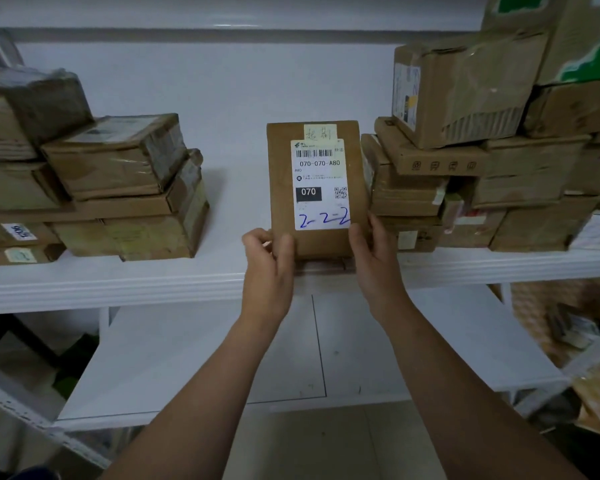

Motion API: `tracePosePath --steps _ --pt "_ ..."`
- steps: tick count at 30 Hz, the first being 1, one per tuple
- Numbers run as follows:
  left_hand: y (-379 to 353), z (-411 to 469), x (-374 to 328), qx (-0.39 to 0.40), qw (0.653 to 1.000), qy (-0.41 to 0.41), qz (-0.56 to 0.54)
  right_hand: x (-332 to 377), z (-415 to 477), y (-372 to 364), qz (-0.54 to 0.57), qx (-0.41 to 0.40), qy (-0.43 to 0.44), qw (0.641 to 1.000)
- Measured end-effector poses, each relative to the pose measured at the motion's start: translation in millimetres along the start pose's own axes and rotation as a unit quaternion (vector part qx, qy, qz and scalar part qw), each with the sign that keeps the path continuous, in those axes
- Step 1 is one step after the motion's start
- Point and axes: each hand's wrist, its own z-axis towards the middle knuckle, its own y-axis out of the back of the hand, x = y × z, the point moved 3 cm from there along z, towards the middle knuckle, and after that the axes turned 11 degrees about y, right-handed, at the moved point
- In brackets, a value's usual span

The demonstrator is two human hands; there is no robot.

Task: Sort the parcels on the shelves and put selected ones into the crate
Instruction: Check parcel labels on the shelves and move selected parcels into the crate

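Holding a flat brown parcel [280, 174] upright between both hands, the person has it facing them over the front part of the white shelf [118, 284], in the open gap between two heaps of cardboard boxes. The left hand [269, 268] pinches the lower left corner, thumb laid on the front face and the fingers curled round the edge. The right hand [373, 252] grips the lower right edge, thumb on the front just beside the corner of the label and the other fingers gone behind the parcel. Whether the bottom edge rests on the shelf or hangs just above it I cannot tell, as the hands and a shadow cover that spot. The white label [321, 188] takes up most of the front: a barcode on top, the print 070-070-A80, a black block reading 070, a small square code, and 2-2-2 in blue pen along the bottom. A pale yellow note [319, 132] with handwriting sits above it, touching its upper edge. The left pile [118, 188] lies well apart from the parcel, several taped boxes stacked flat, one low down with a small white sticker. The right pile [465, 174] stands just beside the parcel's right edge and climbs higher, topped by a crumpled box tilted on the rest. Below, a lower shelf [205, 358], also white, juts out towards the person under both forearms.
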Motion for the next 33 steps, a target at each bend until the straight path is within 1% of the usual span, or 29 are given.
tracePosePath --steps 1,2,3,4,6,7,8,10,12,15,17,19,21,23,26,28,33 --pt "4 3 -4 -0.02 0.999 0.024 -0.025 0 0 3 0.001 -0.001 0.001 1.0" --pt "8 8 -5 -0.021 0.998 0.042 -0.049 1 0 5 0.011 -0.001 0.005 1.0" --pt "11 12 -8 -0.005 0.997 0.052 -0.053 3 -2 8 0.023 -0.001 0.008 1.0" --pt "13 14 -11 0.019 0.998 0.051 -0.029 5 -3 9 0.033 -0.001 0.014 0.999" --pt "12 10 -16 0.072 0.996 0.011 0.059 11 -7 11 0.06 0.0 0.028 0.998" --pt "12 6 -17 0.09 0.993 0.002 0.081 15 -8 10 0.08 0.002 0.026 0.996" --pt "12 2 -18 0.096 0.992 0.002 0.081 20 -10 9 0.096 0.005 0.022 0.995" --pt "15 -2 -21 0.096 0.994 0.0 0.061 26 -12 8 0.109 0.01 0.008 0.994" --pt "19 -2 -26 0.113 0.994 0.001 -0.009 30 -14 8 0.115 0.019 -0.001 0.993" --pt "24 -5 -36 0.142 0.987 0.033 -0.075 32 -21 7 0.148 0.028 0.02 0.988" --pt "27 -11 -42 0.13 0.987 0.039 -0.088 34 -29 5 0.147 0.047 0.05 0.987" --pt "31 -16 -43 0.102 0.991 0.027 -0.082 34 -37 5 0.157 0.066 0.05 0.984" --pt "34 -21 -41 0.089 0.994 0.016 -0.065 38 -40 7 0.178 0.058 0.056 0.981" --pt "38 -26 -37 0.086 0.994 0.023 -0.068 43 -40 8 0.195 0.049 0.057 0.978" --pt "43 -31 -32 0.124 0.988 0.039 -0.078 49 -42 11 0.207 0.05 0.051 0.976" --pt "47 -33 -28 0.142 0.985 0.043 -0.084 53 -45 12 0.193 0.041 0.051 0.979" --pt "56 -38 -25 0.147 0.982 0.047 -0.107 59 -57 9 0.177 0.022 0.038 0.983"
